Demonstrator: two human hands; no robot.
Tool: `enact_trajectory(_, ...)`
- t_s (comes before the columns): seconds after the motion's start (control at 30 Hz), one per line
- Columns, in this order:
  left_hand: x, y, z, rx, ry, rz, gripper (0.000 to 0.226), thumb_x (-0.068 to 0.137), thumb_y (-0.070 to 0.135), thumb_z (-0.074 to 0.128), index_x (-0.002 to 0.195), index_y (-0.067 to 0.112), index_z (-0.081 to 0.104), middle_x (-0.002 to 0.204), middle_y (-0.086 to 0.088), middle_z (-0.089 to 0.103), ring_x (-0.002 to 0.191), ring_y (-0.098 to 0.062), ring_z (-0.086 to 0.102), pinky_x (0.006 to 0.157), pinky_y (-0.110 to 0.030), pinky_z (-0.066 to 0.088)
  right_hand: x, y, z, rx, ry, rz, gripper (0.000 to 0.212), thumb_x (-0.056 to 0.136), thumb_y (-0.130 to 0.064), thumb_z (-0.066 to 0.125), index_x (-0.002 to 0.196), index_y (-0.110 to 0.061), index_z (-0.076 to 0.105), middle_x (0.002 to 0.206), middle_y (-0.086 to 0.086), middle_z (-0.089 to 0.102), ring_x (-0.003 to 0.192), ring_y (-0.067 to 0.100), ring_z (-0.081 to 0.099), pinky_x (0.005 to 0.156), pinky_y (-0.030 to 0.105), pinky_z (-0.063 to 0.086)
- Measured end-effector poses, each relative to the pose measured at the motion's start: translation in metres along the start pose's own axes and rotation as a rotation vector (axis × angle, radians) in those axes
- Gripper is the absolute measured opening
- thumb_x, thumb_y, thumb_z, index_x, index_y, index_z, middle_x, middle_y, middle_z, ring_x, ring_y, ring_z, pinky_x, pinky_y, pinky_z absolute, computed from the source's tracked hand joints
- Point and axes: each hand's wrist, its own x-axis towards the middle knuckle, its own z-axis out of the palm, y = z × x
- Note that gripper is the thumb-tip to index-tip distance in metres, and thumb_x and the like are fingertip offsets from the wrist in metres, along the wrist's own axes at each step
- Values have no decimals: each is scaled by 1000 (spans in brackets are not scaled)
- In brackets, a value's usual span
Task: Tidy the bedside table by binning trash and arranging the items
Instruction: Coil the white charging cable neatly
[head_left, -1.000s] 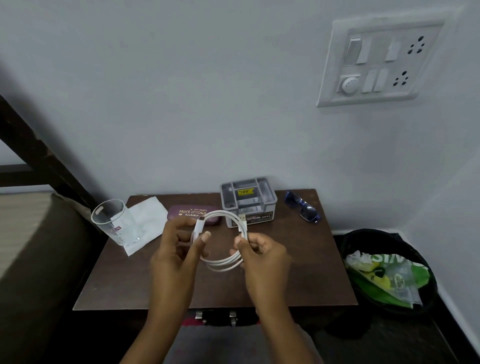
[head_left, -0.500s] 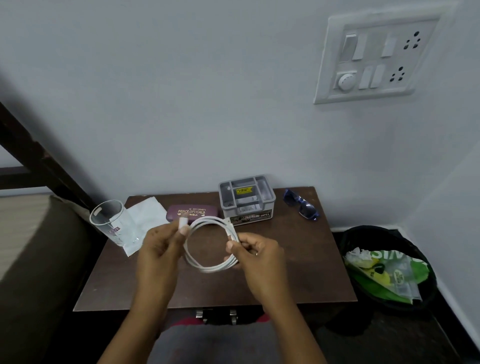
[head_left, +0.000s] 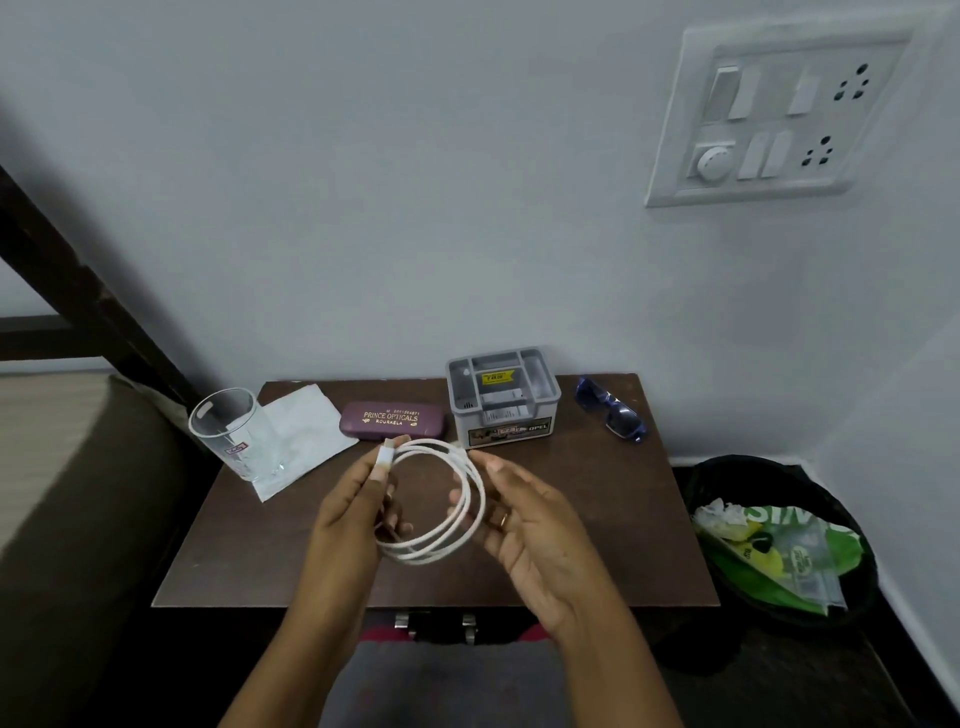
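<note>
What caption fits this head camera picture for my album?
Left hand pinches a coiled white cable over the bedside table, right hand open beside it.

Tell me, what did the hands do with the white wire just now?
The right hand has opened and no longer pinches the white cable; its fingers now lie nearly straight beside the coil. The left hand still pinches the coil near its plug. The glass, spectacle case, grey organiser and sunglasses stayed put.
</note>
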Motion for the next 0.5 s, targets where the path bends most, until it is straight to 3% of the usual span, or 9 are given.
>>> enact_trajectory(0.17, 1, 3, 5, -1, -49, 55, 25, 97, 14, 42, 90, 20, 66, 60, 5, 34, 46, -4, 28, 40, -15, 28, 0, 0, 1, 129, -41, 94, 21, 92, -13, 51, 103, -5, 67, 87, 9, 72, 66, 12, 67, 64, 25, 58)
enact_trajectory(0.3, 2, 6, 5, 73, -76, 85, 25, 97, 16, 43, 101, 21, 67, 58, 5, 37, 46, -4, 34, 43, -16, 33, 2, 2, -2, 123, -13, 58, 19, 92, -13, 52, 97, -9, 70, 82, 6, 71, 72, 13, 67, 71, 28, 56)
enact_trajectory(0.43, -1, 8, 9, 101, -93, 114, 28, 97, 16, 42, 105, 26, 67, 53, 10, 42, 46, -3, 40, 44, -14, 36, 2, -1, -3, 49, -35, 97, 17, 90, -5, 52, 99, -8, 67, 73, 7, 69, 58, 12, 65, 59, 24, 57)
enact_trajectory(0.5, 0, 7, 12, 187, -57, 160, 27, 97, 17, 41, 105, 24, 65, 49, 9, 40, 43, -2, 36, 41, -13, 32, 2, -1, -4, 47, -47, 85, 15, 92, -8, 52, 101, -9, 64, 77, 9, 71, 62, 15, 68, 58, 25, 57)
